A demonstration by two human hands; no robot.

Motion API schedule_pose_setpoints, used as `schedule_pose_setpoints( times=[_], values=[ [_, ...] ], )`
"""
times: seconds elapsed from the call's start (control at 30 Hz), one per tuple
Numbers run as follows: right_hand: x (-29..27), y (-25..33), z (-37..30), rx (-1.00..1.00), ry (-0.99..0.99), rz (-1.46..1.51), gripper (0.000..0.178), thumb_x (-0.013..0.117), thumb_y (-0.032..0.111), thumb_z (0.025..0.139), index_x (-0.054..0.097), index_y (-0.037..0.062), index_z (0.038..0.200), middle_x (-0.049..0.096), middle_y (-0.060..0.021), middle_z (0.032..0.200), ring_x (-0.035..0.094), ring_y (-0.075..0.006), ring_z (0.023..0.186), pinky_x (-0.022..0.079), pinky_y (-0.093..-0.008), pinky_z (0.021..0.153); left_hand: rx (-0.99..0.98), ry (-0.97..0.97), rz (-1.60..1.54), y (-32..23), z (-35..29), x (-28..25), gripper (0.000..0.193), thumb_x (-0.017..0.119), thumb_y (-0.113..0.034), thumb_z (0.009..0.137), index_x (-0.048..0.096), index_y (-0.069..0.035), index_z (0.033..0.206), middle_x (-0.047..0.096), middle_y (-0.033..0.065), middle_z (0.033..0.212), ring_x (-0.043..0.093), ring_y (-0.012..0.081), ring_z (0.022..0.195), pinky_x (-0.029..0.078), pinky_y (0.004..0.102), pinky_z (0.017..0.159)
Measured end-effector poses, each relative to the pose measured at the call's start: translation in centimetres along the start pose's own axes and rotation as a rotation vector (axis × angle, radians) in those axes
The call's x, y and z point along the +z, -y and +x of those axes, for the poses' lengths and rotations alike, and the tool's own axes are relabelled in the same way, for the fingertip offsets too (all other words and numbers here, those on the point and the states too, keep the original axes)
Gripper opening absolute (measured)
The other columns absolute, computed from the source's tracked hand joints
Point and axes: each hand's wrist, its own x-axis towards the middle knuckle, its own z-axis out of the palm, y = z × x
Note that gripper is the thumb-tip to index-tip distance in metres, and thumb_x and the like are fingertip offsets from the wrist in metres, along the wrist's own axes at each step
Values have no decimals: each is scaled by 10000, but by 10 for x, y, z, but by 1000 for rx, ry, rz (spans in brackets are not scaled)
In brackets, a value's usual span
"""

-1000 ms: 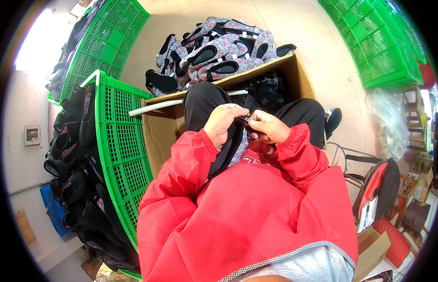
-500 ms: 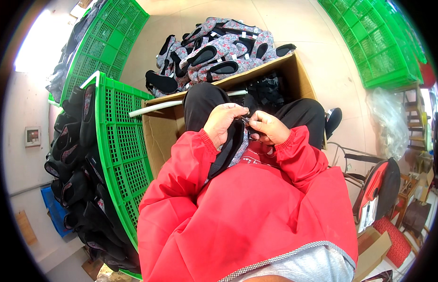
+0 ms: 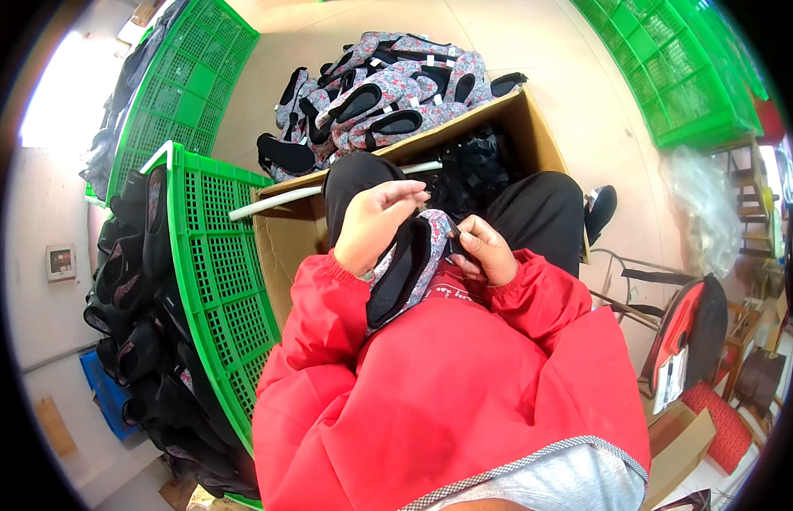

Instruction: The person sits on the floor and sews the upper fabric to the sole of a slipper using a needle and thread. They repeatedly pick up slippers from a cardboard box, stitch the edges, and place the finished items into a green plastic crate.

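A floral fabric slipper with a black lining [image 3: 402, 277] lies over my lap, its opening facing up. My left hand [image 3: 381, 223] is raised beside and above its far end, fingers stretched out and nothing visible in them. At the slipper's right edge, my right hand [image 3: 486, 247] is closed, thumb and fingers pinched around a small dark thing that is mostly hidden. I cannot tell whether this is part of the slipper or a small tool.
Between my knees stands a cardboard box [image 3: 286, 243] with black items inside and a white tube [image 3: 281, 202] across it. Beyond lies a pile of floral slippers [image 3: 384, 94]. Green crates [image 3: 213, 255] holding black footwear stand left; another green crate [image 3: 669, 77] is far right, near a chair [image 3: 682, 341].
My hands have moved apart: the left has lifted off the slipper's end and its fingers have straightened. My right hand has shifted slightly right and down. More of the slipper now shows.
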Motion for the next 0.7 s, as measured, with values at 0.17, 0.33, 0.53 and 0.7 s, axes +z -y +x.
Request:
schedule_pose_setpoints(
  times=[0.17,0.33,0.53,0.7],
  values=[
    [4,-5,1,-44,46,37,170,535,227,987,485,69,1027,577,-81,720,326,-53,448,260,-205,426,485,91,446,-4,-19,3,353,580,114,696,637,-20,1017,627,46,1033,596,186,1040,452,291,932],
    [8,-6,-1,-78,96,24,149,552,134,978,483,40,1071,537,-38,901,520,-105,763,447,-241,718,545,-49,667,10,-17,10,212,617,82,667,663,-26,843,641,92,911,635,230,883,497,301,809],
    [10,-12,0,-220,41,-308,146,565,120,967,490,26,1049,548,-34,874,544,-92,775,468,-241,725,540,-146,644,15,-18,15,167,631,24,675,672,-50,820,650,77,854,634,251,844,506,331,795],
    [13,-14,0,-239,-75,-516,185,603,149,945,507,29,1047,581,-35,843,568,-89,738,475,-246,681,523,-165,657,19,-18,14,162,623,39,680,660,-27,823,648,78,851,642,230,829,508,314,778]
  ],
)
